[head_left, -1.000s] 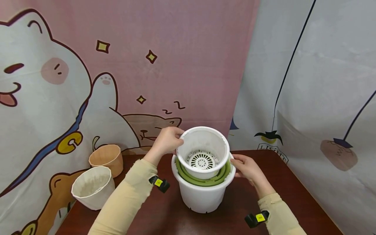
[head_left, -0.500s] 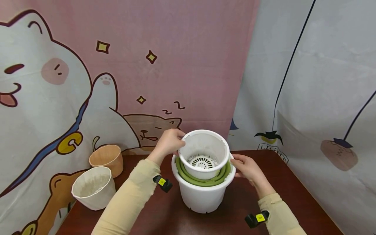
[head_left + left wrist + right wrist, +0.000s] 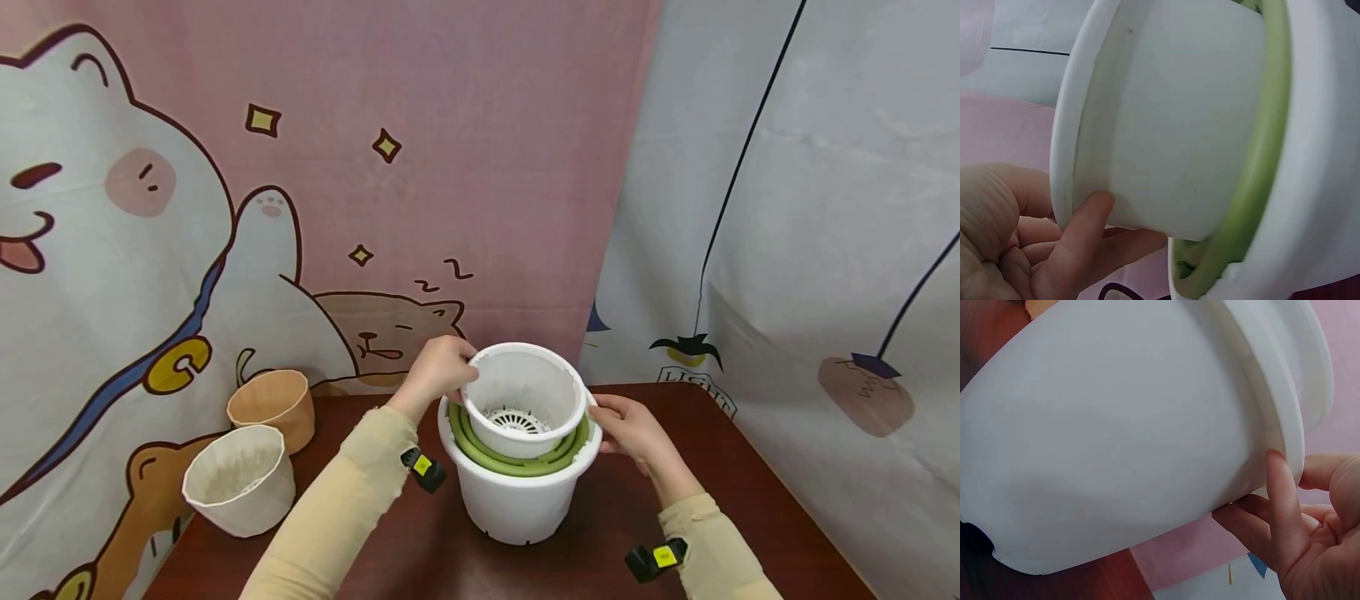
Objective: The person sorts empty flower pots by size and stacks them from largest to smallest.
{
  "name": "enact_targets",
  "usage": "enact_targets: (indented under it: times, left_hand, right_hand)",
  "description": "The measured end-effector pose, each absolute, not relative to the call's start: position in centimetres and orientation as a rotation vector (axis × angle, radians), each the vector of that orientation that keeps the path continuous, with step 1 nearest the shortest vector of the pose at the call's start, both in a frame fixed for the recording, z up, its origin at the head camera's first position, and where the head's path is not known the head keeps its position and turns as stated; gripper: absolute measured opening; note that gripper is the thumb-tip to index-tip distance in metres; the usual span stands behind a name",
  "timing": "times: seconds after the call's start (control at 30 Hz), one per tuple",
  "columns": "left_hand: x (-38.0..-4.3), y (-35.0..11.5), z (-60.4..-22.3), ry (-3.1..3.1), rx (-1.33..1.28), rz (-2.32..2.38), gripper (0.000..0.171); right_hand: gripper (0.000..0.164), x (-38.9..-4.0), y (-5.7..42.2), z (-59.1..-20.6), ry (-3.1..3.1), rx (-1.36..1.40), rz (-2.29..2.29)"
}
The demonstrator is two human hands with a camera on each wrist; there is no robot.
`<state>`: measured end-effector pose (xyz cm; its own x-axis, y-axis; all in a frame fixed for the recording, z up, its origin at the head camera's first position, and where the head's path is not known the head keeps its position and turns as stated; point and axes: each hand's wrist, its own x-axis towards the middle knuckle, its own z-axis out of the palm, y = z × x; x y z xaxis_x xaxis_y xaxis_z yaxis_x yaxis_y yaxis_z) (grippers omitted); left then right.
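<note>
A smaller white flowerpot with a slotted bottom sits partly inside nested green pots, whose rims show within a large white flowerpot. My left hand pinches the left rim of the smaller pot. In the left wrist view, the left fingers curl under that rim, and the small pot's wall enters the green ring. At the right side, my right hand grips the large pot's rim. The right wrist view shows a finger beneath this rim. The large pot stands upright on the table.
On the left of the dark red-brown table stand a white faceted pot and, behind it, an orange faceted pot. Printed cloth curtains hang behind and to the right of the table.
The left hand has moved down and slightly right with the smaller white flowerpot, which now sits deeper in the green pots. The right hand and large pot have stayed still.
</note>
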<state>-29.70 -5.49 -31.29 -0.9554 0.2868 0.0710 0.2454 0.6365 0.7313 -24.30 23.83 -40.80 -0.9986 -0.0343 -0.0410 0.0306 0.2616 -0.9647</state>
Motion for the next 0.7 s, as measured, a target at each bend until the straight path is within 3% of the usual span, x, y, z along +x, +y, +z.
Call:
enact_targets:
  times: [0.7]
  left_hand:
    - [-29.9, -6.0, -33.1, 2.736, 0.354, 1.295, 0.029]
  right_hand:
    - [0.054, -24.2, 23.7, -40.7, 2.471, 0.017, -1.842]
